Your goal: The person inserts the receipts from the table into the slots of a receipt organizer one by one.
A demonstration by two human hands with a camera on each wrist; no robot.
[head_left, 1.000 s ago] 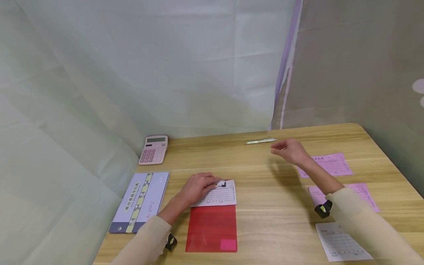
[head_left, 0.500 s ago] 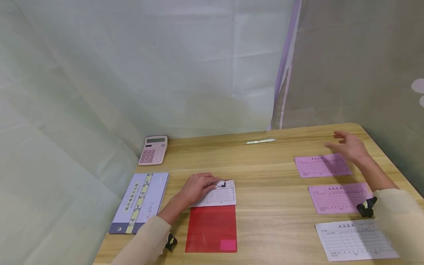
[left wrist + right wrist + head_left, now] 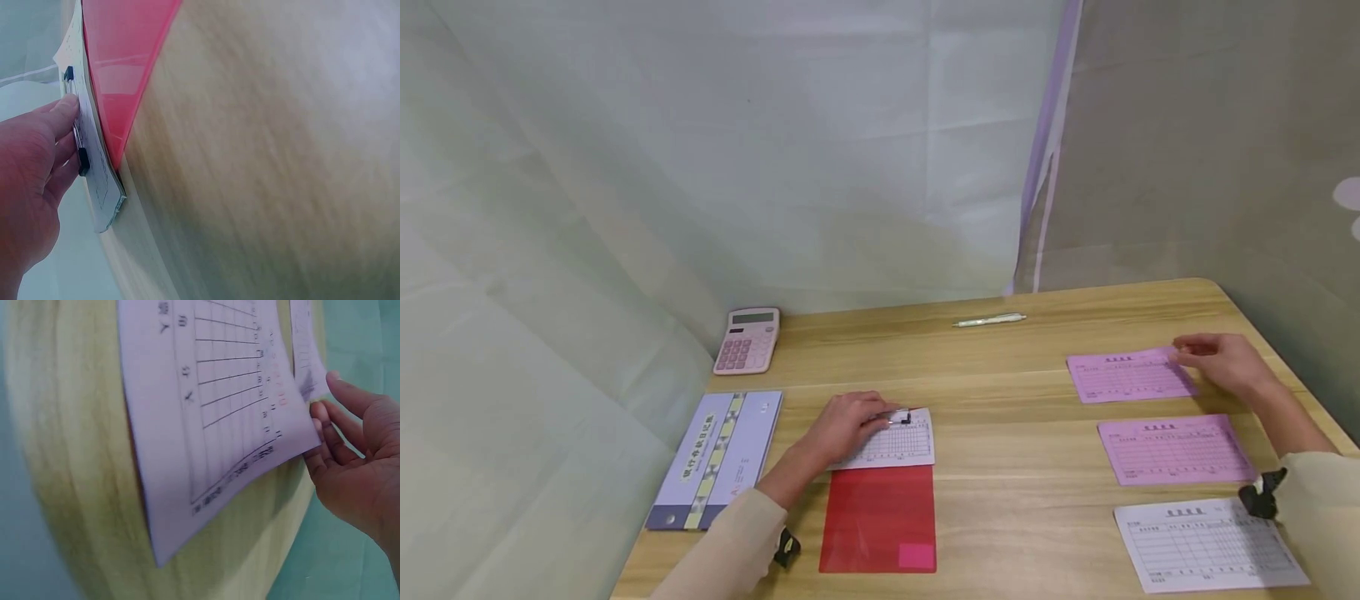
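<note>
A: On the counter (image 3: 1007, 508), what could fail?
B: The far pink slip (image 3: 1120, 379), at right, may crease if caught askew; the right hand (image 3: 1223, 364), grip parted, is at its edge.
A: And the left hand (image 3: 845, 427)?
B: Pinches the clip (image 3: 84, 161); slackening might shift it.

The worktop (image 3: 1000, 517) is faced in wood grain, smooth and softly sheened. Glossy red plastic is seen in the folder (image 3: 125, 75), where light is caught in pale streaks. The clip (image 3: 83, 164) is made of shiny metal with black ends; the clipped sheets (image 3: 902, 446), pink slips (image 3: 1127, 379) and white slip (image 3: 1195, 542) are of matt, printed paper. The calculator (image 3: 747, 340) is cased in smooth plastic. Matt, creased cloth is shown in the curtain (image 3: 850, 167), plain matt cloth in the sleeves (image 3: 730, 542)
</note>
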